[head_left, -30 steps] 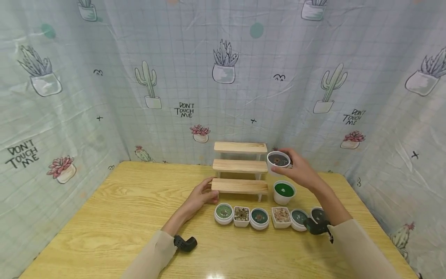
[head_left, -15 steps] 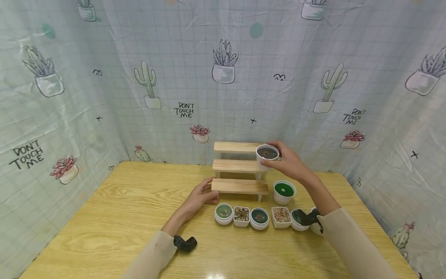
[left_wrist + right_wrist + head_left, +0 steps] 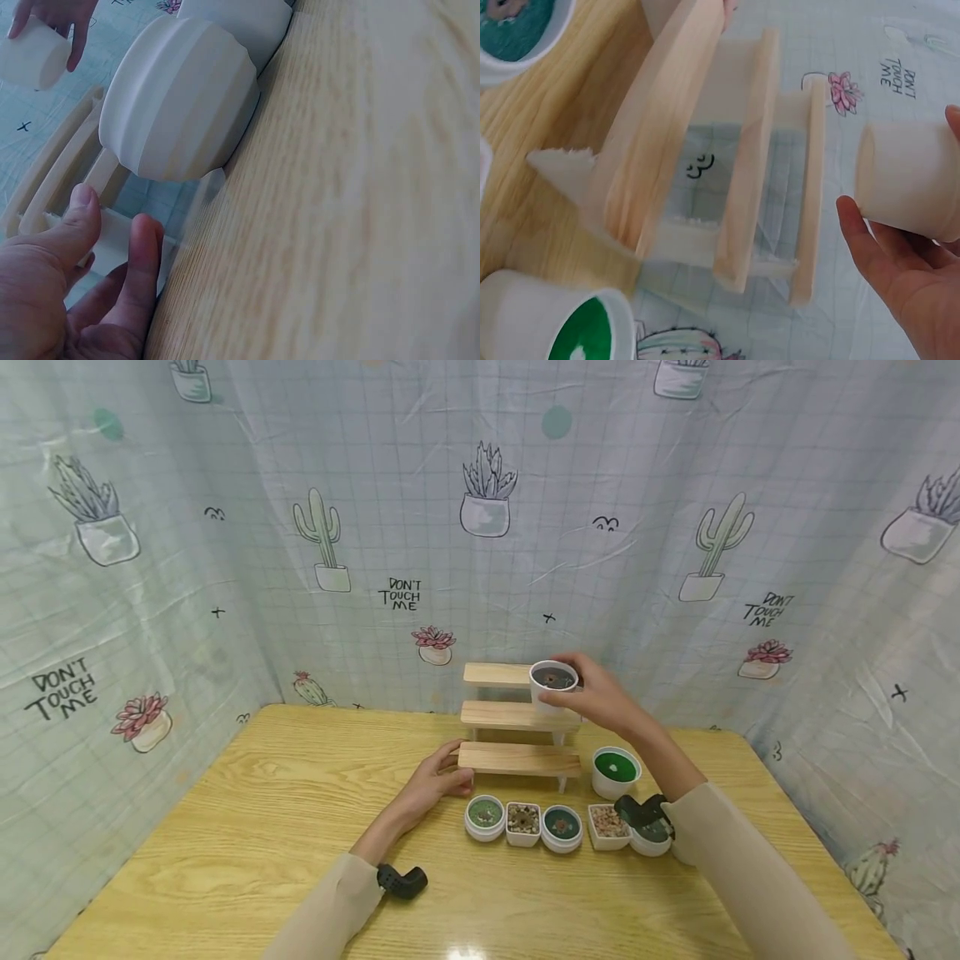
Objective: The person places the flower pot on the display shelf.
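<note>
A three-step wooden stand with white side supports [image 3: 519, 758] stands near the back of the table. My left hand [image 3: 431, 785] holds the left end of its lowest step, thumb on the wood and fingers curled by the white support [image 3: 120, 234]. My right hand [image 3: 603, 695] grips a round white pot [image 3: 553, 681] with a dark grey filling, raised in front of the top step's right half. In the right wrist view the pot [image 3: 907, 180] is apart from the steps. A white pot with bright green filling [image 3: 617, 768] stands right of the stand.
Before the stand runs a row of white pots: a light green round one [image 3: 485, 814], a pebble-filled square one [image 3: 523, 820], a teal round one [image 3: 562, 827] and a square gravel-filled one [image 3: 606, 827]. My right wrist and sleeve partly cover further pots. A printed curtain [image 3: 510, 577] hangs behind.
My right hand has carried the dark grey pot leftward and slightly up, from beside the stand to before its top step. The left hand has kept its place on the stand.
</note>
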`<control>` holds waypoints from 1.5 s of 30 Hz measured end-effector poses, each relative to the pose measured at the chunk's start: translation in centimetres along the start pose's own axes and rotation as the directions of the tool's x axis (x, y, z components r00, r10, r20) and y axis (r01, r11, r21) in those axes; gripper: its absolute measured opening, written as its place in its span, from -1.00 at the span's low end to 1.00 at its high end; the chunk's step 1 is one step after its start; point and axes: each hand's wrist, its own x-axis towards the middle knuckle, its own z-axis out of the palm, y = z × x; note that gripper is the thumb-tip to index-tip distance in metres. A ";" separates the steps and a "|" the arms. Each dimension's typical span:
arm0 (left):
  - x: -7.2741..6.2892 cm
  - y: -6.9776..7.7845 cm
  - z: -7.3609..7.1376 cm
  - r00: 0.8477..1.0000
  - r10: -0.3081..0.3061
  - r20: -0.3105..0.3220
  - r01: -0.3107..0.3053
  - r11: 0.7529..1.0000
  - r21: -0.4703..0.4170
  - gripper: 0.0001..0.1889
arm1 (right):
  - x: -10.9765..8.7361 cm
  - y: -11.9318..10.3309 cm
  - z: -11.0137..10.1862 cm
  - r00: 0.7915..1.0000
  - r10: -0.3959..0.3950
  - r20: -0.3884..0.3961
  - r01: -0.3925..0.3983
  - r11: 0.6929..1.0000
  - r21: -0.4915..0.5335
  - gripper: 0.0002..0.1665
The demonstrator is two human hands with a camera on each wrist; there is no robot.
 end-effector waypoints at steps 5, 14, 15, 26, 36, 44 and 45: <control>0.1 -0.1 0.0 1.000 -0.003 0.001 0.003 1.000 -0.004 -0.16 | 1.0 -0.6 0.5 1.000 0.006 0.016 -0.007 0.998 0.062 -0.10; 0.1 -0.2 0.0 1.000 -0.004 -0.003 0.004 1.000 -0.010 -0.19 | 2.6 -1.5 1.6 1.000 -0.020 0.008 0.019 0.996 0.090 -0.10; 0.1 -0.2 0.0 1.000 -0.008 -0.006 0.008 1.000 -0.011 -0.19 | 2.8 -1.6 1.7 1.000 -0.022 0.004 0.022 0.996 0.083 -0.10; 0.1 -0.2 0.0 1.000 0.002 0.004 -0.002 1.000 -0.011 -0.17 | 4.7 -2.9 2.8 1.000 -0.009 0.009 0.009 0.997 0.071 -0.09; 0.2 -0.3 -0.1 1.000 0.013 -0.009 -0.013 1.000 -0.016 -0.17 | 6.3 -3.8 3.6 0.998 -0.055 0.024 0.052 0.991 0.126 -0.13; 0.2 -0.2 0.0 1.000 0.002 -0.010 -0.002 1.000 -0.028 -0.17 | 7.0 -3.3 3.7 0.999 -0.018 0.033 0.014 0.991 0.136 -0.14; 0.3 -0.2 0.0 1.000 0.006 -0.008 -0.006 1.000 -0.028 -0.17 | 7.1 -3.3 3.7 0.999 -0.013 0.031 0.009 0.990 0.140 -0.15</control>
